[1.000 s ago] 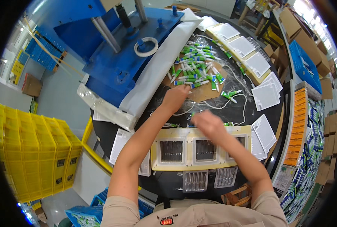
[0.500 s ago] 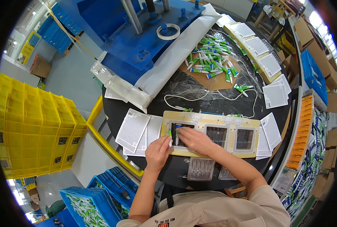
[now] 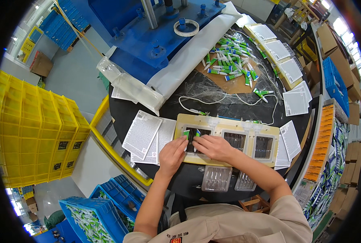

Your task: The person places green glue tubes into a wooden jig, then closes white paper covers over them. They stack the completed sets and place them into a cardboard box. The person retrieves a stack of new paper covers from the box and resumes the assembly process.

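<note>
A pale wooden jig (image 3: 245,122) with three rectangular pockets lies on the black round table (image 3: 164,105). My left hand (image 3: 171,155) rests at the jig's left end, fingers by small green-and-white tubes (image 3: 186,134) in the left pocket. My right hand (image 3: 213,146) lies over the same pocket, fingertips on a tube there. The middle pocket (image 3: 234,140) and right pocket (image 3: 263,146) show dark insides. A heap of green-and-white tubes (image 3: 229,60) sits on brown cardboard farther back.
White printed leaflets (image 3: 142,133) lie left of the jig, more cards (image 3: 296,103) to the right. Clear plastic trays (image 3: 216,178) sit at the near edge. A blue machine (image 3: 156,36) stands behind; yellow crates (image 3: 30,133) left, blue bins (image 3: 91,210) below.
A second ago both hands were at the tube heap farther back. They came down to the jig's left pocket, and now sit there with tubes in it; the view has shifted slightly.
</note>
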Motion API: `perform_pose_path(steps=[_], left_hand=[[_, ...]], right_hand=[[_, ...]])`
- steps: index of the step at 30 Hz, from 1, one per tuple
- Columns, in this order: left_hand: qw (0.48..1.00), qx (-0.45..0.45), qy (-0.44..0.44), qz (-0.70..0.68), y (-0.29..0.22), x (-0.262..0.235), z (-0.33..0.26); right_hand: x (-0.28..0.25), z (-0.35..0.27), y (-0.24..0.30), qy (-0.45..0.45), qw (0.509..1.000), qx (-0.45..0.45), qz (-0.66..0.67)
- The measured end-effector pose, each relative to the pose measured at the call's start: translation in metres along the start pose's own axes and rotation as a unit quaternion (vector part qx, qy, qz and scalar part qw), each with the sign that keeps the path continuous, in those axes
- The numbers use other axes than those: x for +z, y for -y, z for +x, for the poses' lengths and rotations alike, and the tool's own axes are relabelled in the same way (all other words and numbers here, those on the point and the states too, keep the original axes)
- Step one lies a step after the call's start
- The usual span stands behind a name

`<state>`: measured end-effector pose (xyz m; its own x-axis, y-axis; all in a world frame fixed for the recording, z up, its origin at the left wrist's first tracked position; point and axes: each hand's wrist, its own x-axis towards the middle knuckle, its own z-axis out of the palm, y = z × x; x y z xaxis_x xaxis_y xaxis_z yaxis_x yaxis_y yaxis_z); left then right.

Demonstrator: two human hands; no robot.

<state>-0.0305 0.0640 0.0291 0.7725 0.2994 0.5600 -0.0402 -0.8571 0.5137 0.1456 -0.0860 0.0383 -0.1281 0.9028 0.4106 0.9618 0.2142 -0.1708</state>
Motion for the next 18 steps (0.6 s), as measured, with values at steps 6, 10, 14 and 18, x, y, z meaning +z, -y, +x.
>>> perform_pose_path(steps=[6, 10, 14, 18], left_hand=[[0.996, 0.061, 0.053, 0.044, 0.006, 0.006, 0.001], [0.990, 0.072, 0.099, 0.073, 0.008, 0.005, -0.002], [0.980, 0.046, 0.172, 0.087, 0.006, 0.001, -0.004], [0.971, 0.026, 0.220, 0.086, 0.005, -0.005, 0.000]], right_hand=[[0.015, -0.012, 0.023, -0.104, 0.988, 0.107, 0.043], [0.025, -0.010, 0.027, -0.072, 0.984, 0.157, 0.045], [0.022, -0.002, 0.027, -0.040, 0.988, 0.148, 0.016], [0.002, 0.005, -0.002, -0.063, 0.982, 0.174, 0.048]])
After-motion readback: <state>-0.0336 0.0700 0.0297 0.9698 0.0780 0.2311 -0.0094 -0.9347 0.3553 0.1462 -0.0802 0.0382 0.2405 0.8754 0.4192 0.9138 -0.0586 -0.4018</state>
